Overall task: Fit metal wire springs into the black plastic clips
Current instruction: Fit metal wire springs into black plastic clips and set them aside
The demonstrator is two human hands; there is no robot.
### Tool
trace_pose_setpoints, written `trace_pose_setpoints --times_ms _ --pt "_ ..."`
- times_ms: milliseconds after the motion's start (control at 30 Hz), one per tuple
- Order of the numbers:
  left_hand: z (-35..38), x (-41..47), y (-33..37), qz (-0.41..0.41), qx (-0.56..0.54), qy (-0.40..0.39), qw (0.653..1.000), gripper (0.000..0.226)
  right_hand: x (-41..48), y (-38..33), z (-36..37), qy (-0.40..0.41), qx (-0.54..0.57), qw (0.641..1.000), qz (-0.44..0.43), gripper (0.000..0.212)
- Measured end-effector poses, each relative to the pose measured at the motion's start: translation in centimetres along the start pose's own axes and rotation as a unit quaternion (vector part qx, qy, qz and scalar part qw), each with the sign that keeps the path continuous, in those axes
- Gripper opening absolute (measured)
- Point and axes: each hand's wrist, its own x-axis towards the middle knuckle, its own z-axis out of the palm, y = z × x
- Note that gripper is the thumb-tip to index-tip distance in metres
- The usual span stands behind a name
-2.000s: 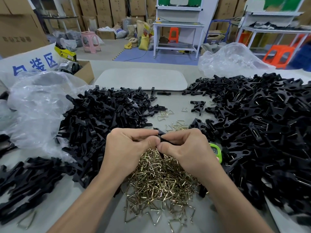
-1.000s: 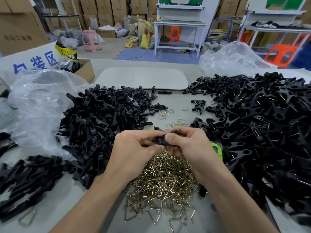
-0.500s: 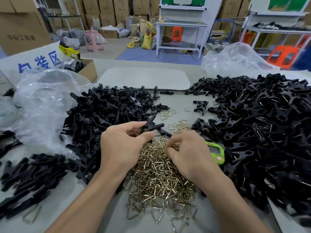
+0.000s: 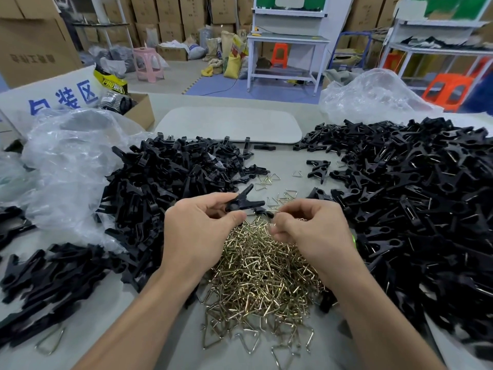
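Observation:
My left hand (image 4: 198, 232) pinches a black plastic clip (image 4: 244, 201) between thumb and fingers, its two prongs pointing up and right. My right hand (image 4: 310, 231) is just right of it, fingertips closed on a thin brass wire spring (image 4: 274, 209) that points toward the clip. Below both hands lies a heap of brass wire springs (image 4: 261, 279). A pile of black clip parts (image 4: 165, 182) lies to the left. A larger pile of black clips with wires (image 4: 416, 204) spreads to the right.
Crumpled clear plastic bags sit at the left (image 4: 66, 166) and back right (image 4: 373, 94). A grey board (image 4: 229, 124) lies at the table's far side. A cardboard box (image 4: 138, 109) stands back left. More black parts (image 4: 45, 284) lie near left. A green device (image 4: 353, 237) peeks beside my right wrist.
The hands were pressed together over one clip, then separated. My right hand dipped to the spring heap and has lifted with a spring. My left hand keeps the clip, now raised.

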Motion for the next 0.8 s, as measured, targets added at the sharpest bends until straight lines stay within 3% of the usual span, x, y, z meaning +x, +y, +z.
trace_pose_setpoints --times_ms 133,300,433,800 --pt "0.2 0.0 -0.3 -0.008 -0.023 -0.012 1.000 0.038 0.0 -0.7 0.0 -0.010 0.148 0.988 0.033 0.005" --pt "0.3 0.0 -0.4 -0.021 -0.035 -0.033 0.999 0.041 -0.1 -1.1 -0.4 -0.017 0.229 0.971 0.061 0.009" --pt "0.3 0.0 -0.3 -0.024 -0.039 -0.032 0.998 0.038 0.0 -1.2 -0.6 -0.014 0.219 0.973 0.064 0.021" --pt "0.3 -0.4 0.1 -0.002 -0.040 -0.052 0.998 0.049 -0.1 -1.2 -0.1 0.035 0.241 0.967 0.071 0.004"
